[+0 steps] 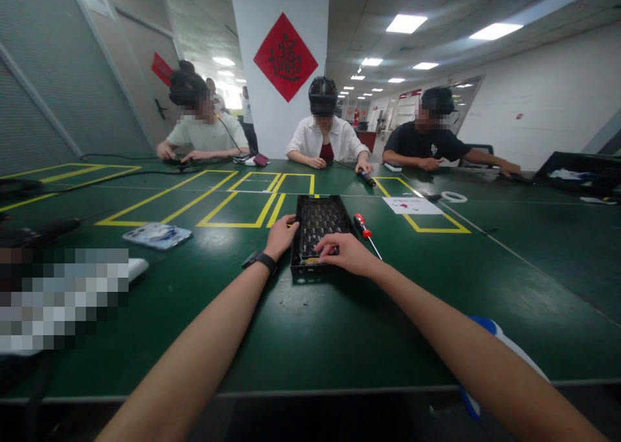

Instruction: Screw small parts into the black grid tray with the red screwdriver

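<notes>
Forearms [213, 329], hands [283, 235] [342, 251] at black case [303, 270], shiny pieces [317, 225] inside

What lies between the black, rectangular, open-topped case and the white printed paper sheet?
In the head view, a red-handled screwdriver with a slim metal shaft lies there, nearer the case than the paper sheet.

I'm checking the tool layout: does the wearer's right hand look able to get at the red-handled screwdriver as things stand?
Probably yes: the screwdriver lies beside the black case, near the right hand, with nothing over its handle, though that hand is occupied at the case.
</notes>
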Available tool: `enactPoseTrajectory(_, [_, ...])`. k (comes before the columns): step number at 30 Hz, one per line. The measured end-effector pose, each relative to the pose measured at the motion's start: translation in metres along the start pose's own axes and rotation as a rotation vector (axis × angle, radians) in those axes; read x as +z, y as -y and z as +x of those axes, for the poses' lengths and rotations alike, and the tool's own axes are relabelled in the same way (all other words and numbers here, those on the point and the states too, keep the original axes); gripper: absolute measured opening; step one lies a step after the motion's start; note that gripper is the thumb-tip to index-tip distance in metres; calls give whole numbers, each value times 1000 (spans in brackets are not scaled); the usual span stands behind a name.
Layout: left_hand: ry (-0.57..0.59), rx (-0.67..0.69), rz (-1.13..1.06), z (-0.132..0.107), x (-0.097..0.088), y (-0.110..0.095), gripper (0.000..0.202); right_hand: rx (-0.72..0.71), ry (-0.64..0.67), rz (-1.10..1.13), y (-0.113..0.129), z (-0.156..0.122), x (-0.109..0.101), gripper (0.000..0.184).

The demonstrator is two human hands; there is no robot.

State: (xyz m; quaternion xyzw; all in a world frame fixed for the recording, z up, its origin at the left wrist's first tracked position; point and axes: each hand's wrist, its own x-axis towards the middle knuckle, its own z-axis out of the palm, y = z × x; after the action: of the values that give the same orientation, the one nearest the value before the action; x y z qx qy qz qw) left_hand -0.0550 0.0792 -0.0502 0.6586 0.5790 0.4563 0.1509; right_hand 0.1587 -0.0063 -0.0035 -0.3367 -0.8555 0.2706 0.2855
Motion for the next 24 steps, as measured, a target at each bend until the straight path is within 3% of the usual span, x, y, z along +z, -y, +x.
enactPoseTrajectory(24, [-2,-5,24,-2,-1,-5,37,-1,6,9,-1,0,-1,23])
